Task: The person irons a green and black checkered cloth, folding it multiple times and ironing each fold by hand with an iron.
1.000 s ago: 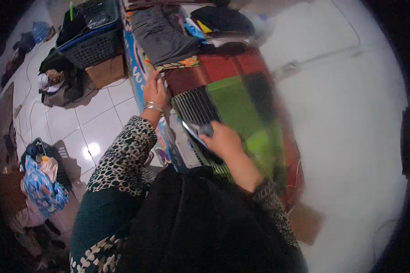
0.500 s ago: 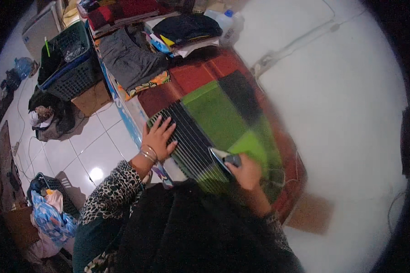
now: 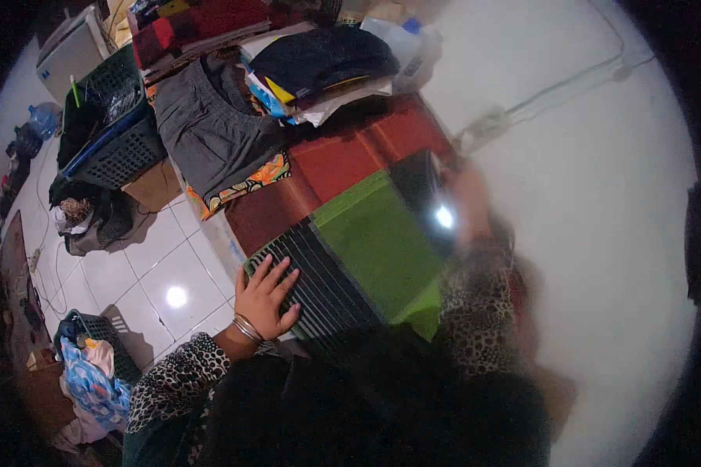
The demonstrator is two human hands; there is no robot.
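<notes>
A green and black cloth (image 3: 378, 245), with a pinstriped black section on its left, lies spread on a red-brown patterned cover (image 3: 339, 159). My left hand (image 3: 266, 296) rests flat on the striped section, fingers spread, bangles at the wrist. Over the far right part of the cloth, my right hand (image 3: 473, 204) is smeared by motion. It grips an iron (image 3: 443, 218), which shows mostly as a blur with a bright glint. The iron's outline and how it is tilted are hard to make out.
Grey shorts (image 3: 210, 128) lie beyond the cloth, beside a stack of folded clothes (image 3: 327, 66). A plastic jug (image 3: 409, 50) stands behind them. A cord with a socket (image 3: 487, 128) runs along the right. Green baskets (image 3: 117, 148) and a laundry basket (image 3: 105, 335) stand left.
My right hand has swept the iron from the striped section away to the far right of the cloth. My left hand stays flat in about the same place. The view has shifted slightly.
</notes>
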